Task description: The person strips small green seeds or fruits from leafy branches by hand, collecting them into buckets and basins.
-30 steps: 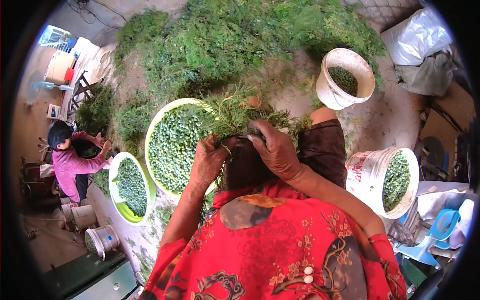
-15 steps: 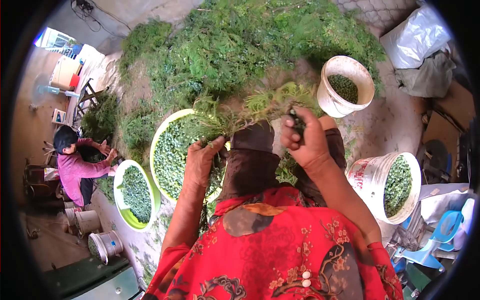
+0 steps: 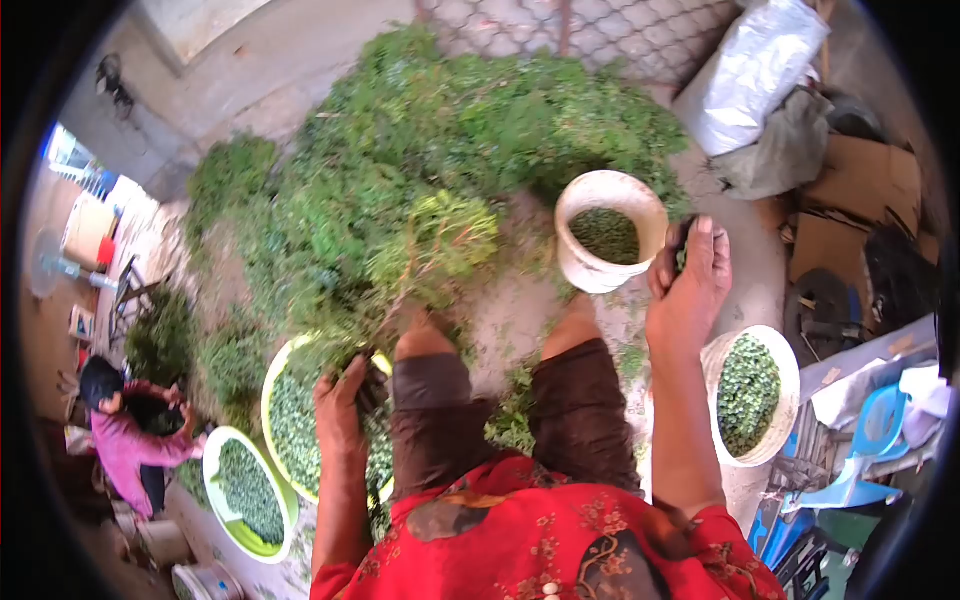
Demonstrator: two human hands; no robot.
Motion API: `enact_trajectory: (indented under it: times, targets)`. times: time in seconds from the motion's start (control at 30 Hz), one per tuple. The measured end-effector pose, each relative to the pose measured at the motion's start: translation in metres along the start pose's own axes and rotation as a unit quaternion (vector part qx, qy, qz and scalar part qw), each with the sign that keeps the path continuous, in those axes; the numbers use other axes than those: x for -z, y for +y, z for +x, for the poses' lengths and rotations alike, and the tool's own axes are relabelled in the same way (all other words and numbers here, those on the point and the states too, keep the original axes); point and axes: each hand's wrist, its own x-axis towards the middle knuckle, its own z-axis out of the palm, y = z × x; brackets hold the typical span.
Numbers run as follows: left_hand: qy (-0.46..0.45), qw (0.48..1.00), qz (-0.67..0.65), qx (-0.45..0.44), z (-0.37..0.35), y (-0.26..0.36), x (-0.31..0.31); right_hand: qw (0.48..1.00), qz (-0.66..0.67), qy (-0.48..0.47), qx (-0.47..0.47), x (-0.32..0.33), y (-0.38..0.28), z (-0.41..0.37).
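As a person in a red patterned shirt [image 3: 490, 535] sat with knees apart, the left hand [image 3: 343, 405] was closed on the stem of a leafy sprig [image 3: 425, 255], which slanted up over the edge of a lime-rimmed tub [image 3: 267, 418] toward a broad heap of cut greenery [image 3: 420, 130]. The right hand [image 3: 692, 275], well apart from the left, appeared just beside a white bucket [image 3: 590, 277], its fingers curled in a narrow grip around a dark patch; whether they held anything could not be told. Small green pieces [image 3: 295, 425] filled much of the tub, and similar pieces lay in the white bucket and in a second bucket [image 3: 772, 357] below the right hand. At left, a co-worker in a pink top [image 3: 130, 462] leaned near a smaller green tub [image 3: 262, 549], also holding green pieces. A shiny sack [image 3: 755, 75] lay at upper right, beside the heap.
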Motion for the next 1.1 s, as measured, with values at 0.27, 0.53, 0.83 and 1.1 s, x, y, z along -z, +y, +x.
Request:
enact_trajectory:
  times: [0.27, 0.53, 0.83, 1.1]
  targets:
    - [-0.014, 1.0, 0.013, 0.008, 0.015, 0.004, -0.023, 0.93, -0.254, 0.066, -0.258, 0.109, 0.112, 0.147]
    - [-0.168, 0.933, -0.287, 0.137, 0.03, 0.012, -0.034, 0.97, -0.164, -0.101, -0.147, 0.061, 0.094, -0.007]
    - [-0.179, 0.944, -0.26, 0.091, 0.004, 0.034, -0.056, 0.899, -0.132, -0.349, -0.229, 0.02, 0.066, -0.101]
    - [-0.154, 0.935, -0.313, 0.058, 0.007, 0.042, -0.045, 0.865, -0.146, -0.402, -0.262, 0.021, 0.055, -0.12]
